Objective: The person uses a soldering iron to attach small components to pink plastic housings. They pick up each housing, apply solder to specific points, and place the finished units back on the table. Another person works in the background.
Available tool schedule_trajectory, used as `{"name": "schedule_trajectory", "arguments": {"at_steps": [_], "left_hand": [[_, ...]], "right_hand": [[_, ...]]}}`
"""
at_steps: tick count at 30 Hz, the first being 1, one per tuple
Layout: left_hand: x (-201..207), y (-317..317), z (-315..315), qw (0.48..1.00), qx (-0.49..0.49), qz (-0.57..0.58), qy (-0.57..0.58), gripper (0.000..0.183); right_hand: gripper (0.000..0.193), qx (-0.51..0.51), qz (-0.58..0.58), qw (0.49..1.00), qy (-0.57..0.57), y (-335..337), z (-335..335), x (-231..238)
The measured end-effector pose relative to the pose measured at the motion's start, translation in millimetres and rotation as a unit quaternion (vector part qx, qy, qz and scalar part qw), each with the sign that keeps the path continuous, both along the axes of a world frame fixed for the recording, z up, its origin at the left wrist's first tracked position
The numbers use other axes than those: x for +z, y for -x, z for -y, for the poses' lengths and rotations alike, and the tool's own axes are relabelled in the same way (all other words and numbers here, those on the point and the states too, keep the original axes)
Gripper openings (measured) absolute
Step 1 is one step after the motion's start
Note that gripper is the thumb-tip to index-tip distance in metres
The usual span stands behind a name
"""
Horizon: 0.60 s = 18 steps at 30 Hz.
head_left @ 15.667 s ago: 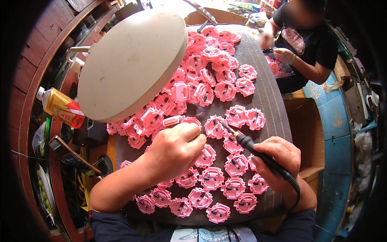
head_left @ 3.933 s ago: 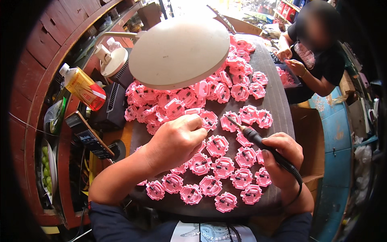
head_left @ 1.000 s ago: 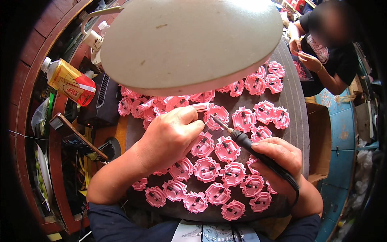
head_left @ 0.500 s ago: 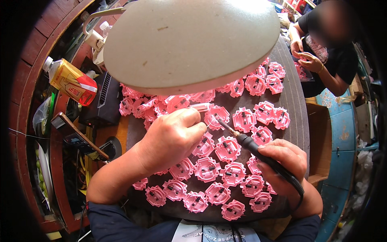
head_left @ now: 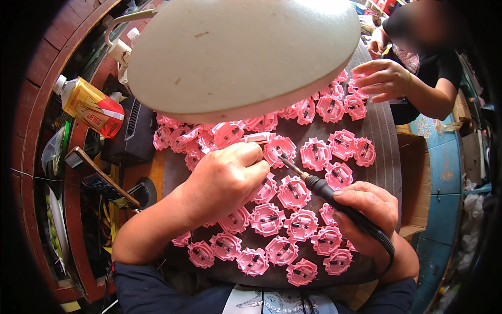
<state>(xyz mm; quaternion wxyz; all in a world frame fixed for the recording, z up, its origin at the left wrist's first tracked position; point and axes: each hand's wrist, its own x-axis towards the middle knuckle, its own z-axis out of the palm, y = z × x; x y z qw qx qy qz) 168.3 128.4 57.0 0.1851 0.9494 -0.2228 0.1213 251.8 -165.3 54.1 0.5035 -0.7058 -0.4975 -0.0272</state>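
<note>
My right hand [head_left: 368, 209] is wrapped round the black handle of a soldering iron [head_left: 327, 191]. The iron's metal tip rests on or just above the dark parts inside a round pink plastic housing [head_left: 281, 150]. Beside that housing, my left hand [head_left: 232, 170] is closed in a pinch. What its fingertips hold is hidden; a pale pink, shiny piece [head_left: 258, 138] shows just past the knuckles. Several similar pink housings [head_left: 302, 225] with small black and metal parts lie open side up around both hands.
A large pale lamp shade [head_left: 246, 57] hangs over the far part of the dark work surface [head_left: 384, 157]. At left stand a yellow-and-red bottle [head_left: 94, 107], a black box [head_left: 130, 128] and a propped phone [head_left: 99, 175]. Across at right, a co-worker's hand [head_left: 384, 79] reaches over more housings.
The co-worker's hands have parted, one now stretched out over the pink housings at the far right. My own hands and the soldering iron have barely moved; the view has shifted slightly.
</note>
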Motion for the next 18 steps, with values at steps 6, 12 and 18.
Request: {"name": "schedule_trajectory", "arguments": {"at_steps": [6, 12, 18], "left_hand": [[-2.0, -2.2, 0.3, 1.0, 0.002, 0.003, -0.006, 0.016], [-1.4, -2.4, 0.3, 1.0, 0.003, -0.003, -0.011, 0.016], [-0.5, -1.3, 0.1, 1.0, 0.002, 0.001, 0.014, 0.015]], "right_hand": [[0.033, -0.003, 0.001, 1.0, 0.004, 0.4, -0.2, 0.4], [0.033, 0.003, -0.001, 1.0, 0.006, 0.2, 0.0, 2.0], [0.033, 0.0, 0.004, 1.0, -0.005, 0.2, -0.4, 0.6]]}}
